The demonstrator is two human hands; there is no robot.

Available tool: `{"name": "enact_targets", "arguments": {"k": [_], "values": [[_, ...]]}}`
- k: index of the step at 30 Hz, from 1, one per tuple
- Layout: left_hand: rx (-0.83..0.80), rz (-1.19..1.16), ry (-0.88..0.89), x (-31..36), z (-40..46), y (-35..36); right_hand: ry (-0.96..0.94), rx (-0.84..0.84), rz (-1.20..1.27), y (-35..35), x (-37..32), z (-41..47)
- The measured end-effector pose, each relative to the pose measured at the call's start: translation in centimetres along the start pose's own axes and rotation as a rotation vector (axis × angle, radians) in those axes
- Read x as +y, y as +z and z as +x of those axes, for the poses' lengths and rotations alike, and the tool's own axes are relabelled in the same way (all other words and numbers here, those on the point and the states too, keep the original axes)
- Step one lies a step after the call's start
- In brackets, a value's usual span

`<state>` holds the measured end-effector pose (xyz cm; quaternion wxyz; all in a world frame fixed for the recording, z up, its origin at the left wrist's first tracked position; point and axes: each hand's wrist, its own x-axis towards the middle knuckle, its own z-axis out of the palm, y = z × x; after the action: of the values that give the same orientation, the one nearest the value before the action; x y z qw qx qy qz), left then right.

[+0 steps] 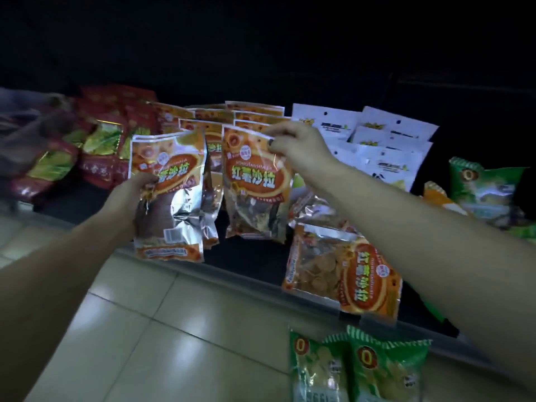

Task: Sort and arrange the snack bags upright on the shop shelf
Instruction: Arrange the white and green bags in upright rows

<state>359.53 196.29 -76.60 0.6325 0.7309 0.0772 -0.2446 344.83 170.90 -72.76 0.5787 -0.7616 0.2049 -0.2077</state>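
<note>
My left hand (136, 190) grips an orange snack bag (171, 195) by its left side and holds it in front of the dark shelf. My right hand (293, 140) pinches the top edge of a second orange bag (255, 184), which stands upright on the shelf. Behind these two, several more orange bags (249, 113) stand in rows. A third orange bag (345, 271) lies flat on its side near the shelf edge (255, 281), under my right forearm.
Red and green-gold bags (98, 146) lie heaped at the left. White bags (385, 140) stand at the back right. Green bags (481, 187) lie at the far right, and two more green bags (356, 369) hang below the shelf edge. Tiled floor (162, 329) lies below.
</note>
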Motion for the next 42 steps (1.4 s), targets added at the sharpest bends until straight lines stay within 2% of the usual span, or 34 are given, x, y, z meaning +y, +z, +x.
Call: {"name": "enact_targets", "arguments": {"k": [2,5,10,13,15,16,19,20,27,29,30,33,35,37,42], "values": [[0.022,-0.031,0.010,-0.4,1.1,-0.9,0.044,-0.041,-0.076,1.1,1.3,0.3],[0.010,-0.003,-0.013,-1.1,2.0,-0.7,-0.042,-0.067,-0.431,3.7,4.0,0.3],[-0.044,0.040,0.037,-1.4,2.3,1.0,-0.188,0.088,-0.630,5.0,5.5,1.5],[-0.091,0.046,0.018,-1.2,2.8,0.8,-0.440,0.280,-0.884,4.9,5.4,2.5],[-0.098,0.051,0.004,-1.2,3.2,0.7,-0.502,0.325,-0.980,4.5,5.8,2.8],[-0.078,0.054,0.008,-1.1,3.3,0.6,-0.467,0.261,-0.971,4.4,6.1,2.9],[-0.037,0.057,0.003,-1.4,3.7,0.4,-0.259,-0.075,-0.930,5.1,7.0,2.4],[-0.023,0.071,0.004,-1.5,3.7,0.6,-0.236,-0.120,-0.960,5.3,7.2,2.3],[-0.037,0.138,0.030,-1.8,3.7,1.4,-0.221,0.023,-1.042,5.1,7.4,2.7],[-0.045,0.166,0.034,-1.9,4.0,1.5,-0.212,0.037,-0.942,5.4,6.9,2.5],[-0.048,0.184,0.036,-1.9,4.0,1.6,-0.137,-0.002,-0.756,5.8,6.4,2.3],[-0.099,0.146,0.014,-1.9,4.4,1.4,0.251,-0.293,-0.018,7.0,4.6,1.8],[-0.091,0.139,0.013,-1.9,4.5,1.1,0.387,-0.466,0.209,7.5,4.0,1.3],[-0.101,0.128,0.024,-1.9,4.4,1.0,0.404,-0.500,0.223,7.8,4.3,1.5],[-0.097,0.207,0.099,-1.5,3.5,1.8,0.381,-0.242,-0.089,9.2,5.4,1.1]]}}
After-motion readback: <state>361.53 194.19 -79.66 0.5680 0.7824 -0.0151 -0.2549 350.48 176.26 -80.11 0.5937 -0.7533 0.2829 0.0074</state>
